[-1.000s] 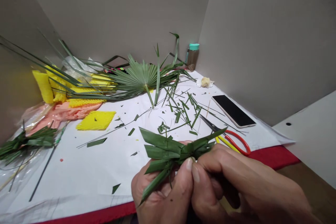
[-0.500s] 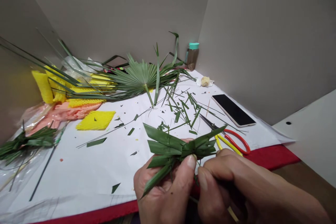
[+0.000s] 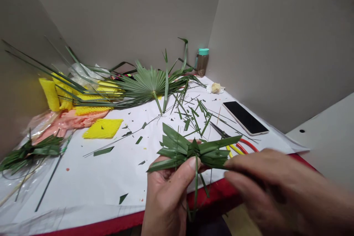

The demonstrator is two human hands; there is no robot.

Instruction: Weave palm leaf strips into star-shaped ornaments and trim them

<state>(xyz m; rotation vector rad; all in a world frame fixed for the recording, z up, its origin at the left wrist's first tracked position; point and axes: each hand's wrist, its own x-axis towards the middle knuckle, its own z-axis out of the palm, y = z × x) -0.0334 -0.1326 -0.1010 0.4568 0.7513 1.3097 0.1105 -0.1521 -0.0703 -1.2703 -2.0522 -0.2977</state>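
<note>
My left hand (image 3: 173, 180) grips a green palm-leaf bundle (image 3: 184, 149), its thumb pressed on the middle, just below a folded knot. Leaf blades fan out to both sides, and thin strips (image 3: 196, 184) hang below the thumb. At the bundle's right edge my right hand (image 3: 257, 182) has its thumb and forefinger around a leaf tip; the rest of that hand is blurred by motion. Behind the bundle lies a pair of scissors (image 3: 219, 130) with red and yellow handles, partly covered by the leaves and my right hand.
Cut leaf scraps (image 3: 193, 114) litter the white sheet (image 3: 107, 177). A phone (image 3: 245, 118) and a bottle (image 3: 202, 62) are on the right. A fan palm leaf (image 3: 149, 84) and yellow foam nets (image 3: 103, 128) lie behind. Another leaf bundle (image 3: 33, 151) rests at left.
My right hand has moved right, from beside my left thumb to the bundle's right edge. The bundle has turned slightly, showing its knot and hanging strips more clearly.
</note>
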